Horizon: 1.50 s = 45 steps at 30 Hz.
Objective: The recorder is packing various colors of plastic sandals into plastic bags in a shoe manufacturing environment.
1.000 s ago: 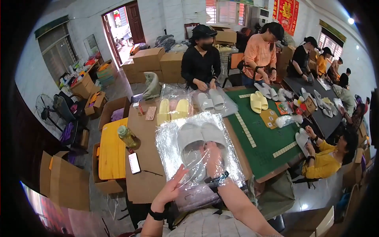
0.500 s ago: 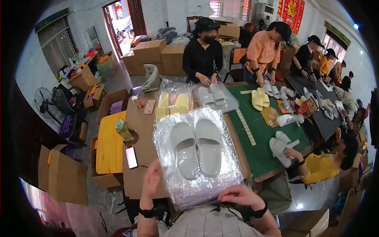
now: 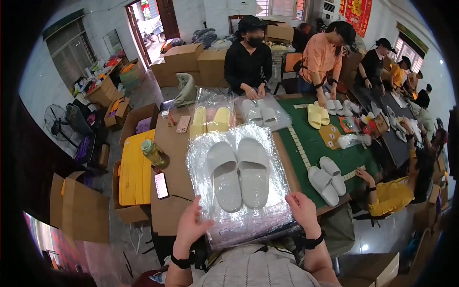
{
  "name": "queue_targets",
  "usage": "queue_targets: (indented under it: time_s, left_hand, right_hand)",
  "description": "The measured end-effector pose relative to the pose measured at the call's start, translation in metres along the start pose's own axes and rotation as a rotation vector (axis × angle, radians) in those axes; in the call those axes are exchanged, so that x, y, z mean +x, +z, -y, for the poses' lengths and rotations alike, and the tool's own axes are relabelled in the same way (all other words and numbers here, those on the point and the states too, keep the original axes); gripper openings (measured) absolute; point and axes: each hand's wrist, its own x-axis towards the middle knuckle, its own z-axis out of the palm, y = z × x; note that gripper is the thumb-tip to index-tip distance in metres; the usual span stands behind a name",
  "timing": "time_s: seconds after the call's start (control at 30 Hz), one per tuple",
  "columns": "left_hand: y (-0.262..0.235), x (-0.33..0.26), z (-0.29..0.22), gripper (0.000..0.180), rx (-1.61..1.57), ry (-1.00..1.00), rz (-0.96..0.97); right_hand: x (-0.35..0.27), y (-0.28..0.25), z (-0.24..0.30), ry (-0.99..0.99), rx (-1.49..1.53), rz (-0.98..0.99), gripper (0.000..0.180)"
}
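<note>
- Pale-walled room, boxes along the back; a brown desk fills the middle. Clock directions run from the bagged grey slippers.
- Nine o'clock: a carton holding a yellow bundle.
- Ten o'clock: a green bottle; nearer nine, a lit phone.
- Between seven and eight: the left hand, fingers spread, thumb apart, beside the bag's left edge; contact unclear.
- Eleven: yellow slippers in clear plastic.
- Centre: grey slippers side by side, toes toward twelve, within the outline of a shiny clear bag.
- Twelve: a seated person in black.
- Four: the right hand, fingers curled at the bag's right edge; I cannot tell whether they pinch it.
- Three: another grey pair on a green surface, near a person in yellow.
</note>
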Motion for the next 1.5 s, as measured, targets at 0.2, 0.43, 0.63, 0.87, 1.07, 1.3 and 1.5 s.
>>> queue_targets:
  time_s: [0.2, 0.43, 0.63, 0.87, 1.07, 1.3, 1.5]
  left_hand:
    - [0.021, -0.009, 0.025, 0.072, -0.273, -0.05, 0.142]
    - [0.018, 0.0, 0.061, 0.059, -0.423, 0.06, 0.132]
    - [0.018, -0.003, 0.05, 0.073, -0.534, -0.051, 0.318]
    - [0.038, 0.01, 0.032, 0.087, -0.737, -0.165, 0.142]
    - [0.037, 0.014, 0.039, 0.06, -0.584, 0.01, 0.069]
    - [0.024, 0.017, 0.006, 0.046, -0.507, 0.025, -0.117]
    - [0.029, 0.021, -0.005, 0.034, -0.71, 0.057, -0.193]
  right_hand:
    - [-0.006, 0.009, -0.032, 0.106, 0.036, 0.301, 0.04]
    - [0.001, 0.012, -0.068, 0.17, 0.531, 0.287, 0.038]
    - [0.001, 0.01, -0.069, 0.239, 0.606, 0.357, 0.041]
    - [0.008, 0.007, -0.058, 0.206, 0.598, 0.36, 0.045]
    - [0.02, 0.003, -0.059, 0.074, 0.713, 0.306, 0.029]
    - [0.036, -0.007, -0.04, 0.065, 0.762, 0.294, 0.019]
    - [0.044, 0.0, -0.04, -0.079, 0.803, 0.19, 0.012]
